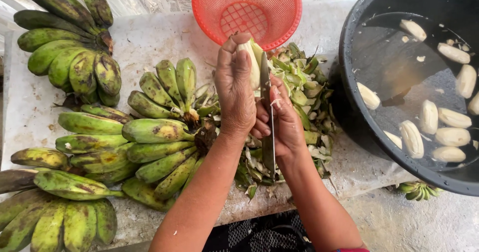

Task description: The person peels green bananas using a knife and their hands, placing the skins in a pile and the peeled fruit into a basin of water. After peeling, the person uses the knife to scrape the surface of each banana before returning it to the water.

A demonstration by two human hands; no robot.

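From the head camera, the left hand (pixel 234 90) was closed around a partly peeled banana (pixel 253 62), held upright above the tabletop (pixel 149 40), its pale flesh showing past the fingers. The right hand (pixel 284 125) gripped a knife (pixel 266 97) with its blade pointing up against the banana. Just behind the hands lay a heap of green peels (pixel 307 92), and beyond it an orange-red plastic colander (pixel 247 12). Bunches of green bananas (pixel 124 142) covered the left of the tabletop. To the right, a black tub (pixel 359 47) of water held floating peeled bananas (pixel 439 127).
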